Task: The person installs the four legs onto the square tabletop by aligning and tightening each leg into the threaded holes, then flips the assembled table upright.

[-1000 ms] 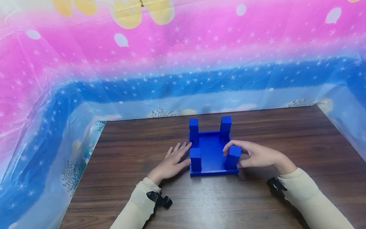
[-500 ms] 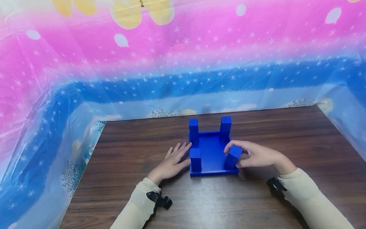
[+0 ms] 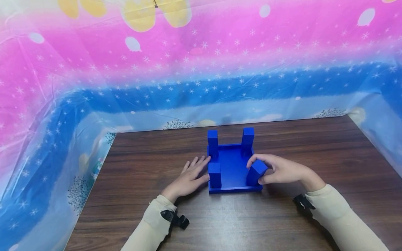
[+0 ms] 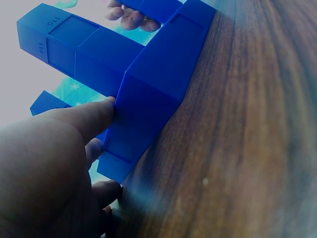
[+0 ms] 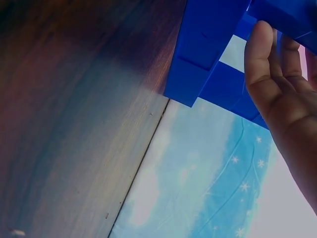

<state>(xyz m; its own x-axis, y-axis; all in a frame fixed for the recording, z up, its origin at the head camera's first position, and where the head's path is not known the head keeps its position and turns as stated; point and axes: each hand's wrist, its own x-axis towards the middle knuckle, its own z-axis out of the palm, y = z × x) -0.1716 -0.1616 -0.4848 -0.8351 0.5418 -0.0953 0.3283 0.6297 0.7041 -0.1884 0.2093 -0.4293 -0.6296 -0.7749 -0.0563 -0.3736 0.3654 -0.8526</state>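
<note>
Right hand (image 3: 284, 170) fingers pinch the tilted blue post (image 3: 256, 172) (base hidden); left hand (image 3: 188, 177) fingers lie flat.

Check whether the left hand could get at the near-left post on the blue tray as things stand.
Probably yes. The left hand lies flat on the table against the tray's left side, right beside that post, with nothing between them.
</note>
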